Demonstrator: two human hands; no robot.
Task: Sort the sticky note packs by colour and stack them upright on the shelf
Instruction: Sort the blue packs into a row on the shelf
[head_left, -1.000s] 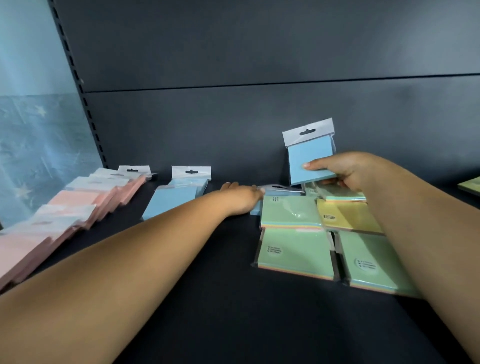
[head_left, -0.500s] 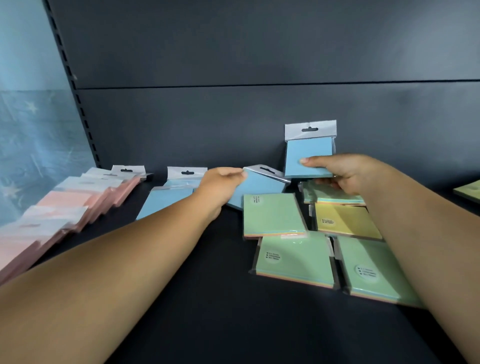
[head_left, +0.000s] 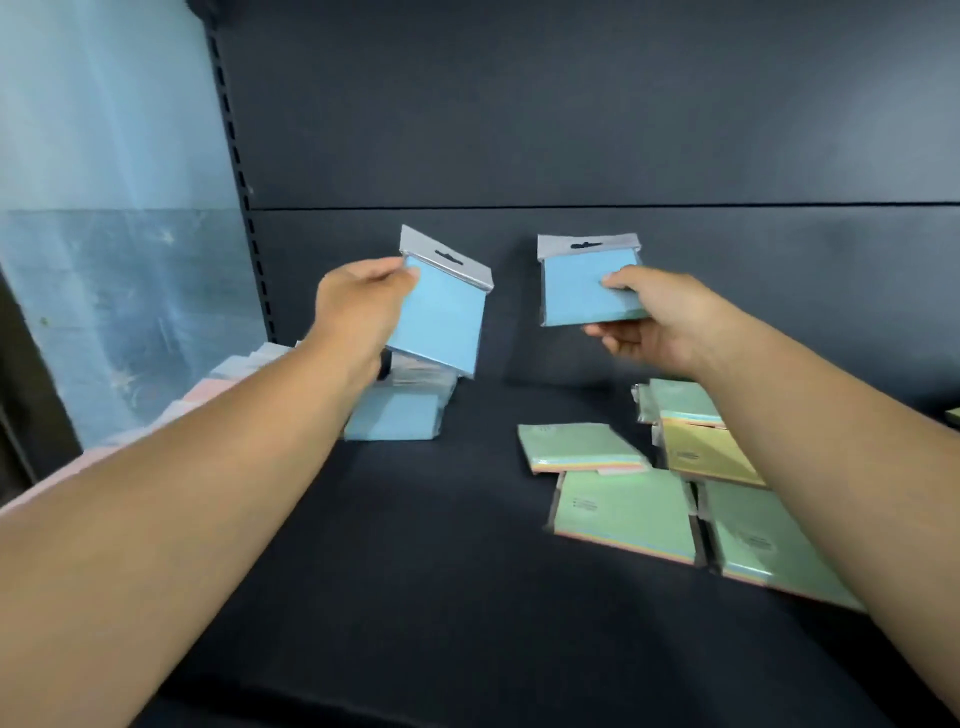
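My left hand (head_left: 358, 317) grips a blue sticky note pack (head_left: 441, 312) with a grey hang tab, tilted and raised above the shelf. My right hand (head_left: 654, 322) holds a second blue pack (head_left: 576, 291) upright in the air beside it. Below my left hand lie more blue packs (head_left: 397, 415) in a leaning row. Pink packs (head_left: 208, 392) show at the left, mostly hidden by my left forearm. To the right lie several green-topped packs (head_left: 623, 512) and a yellow pack (head_left: 706, 454), flat on the dark shelf (head_left: 441, 597).
The shelf's dark back panel (head_left: 571, 130) rises behind the packs. A slotted upright (head_left: 236, 171) stands at the left with a pale blue wall (head_left: 104, 208) beyond. Another pack's corner (head_left: 953, 415) shows at the far right edge.
My left hand took a blue pack from the shelf and lifted it up. My right hand raised its blue pack higher, away from the green and yellow pile.
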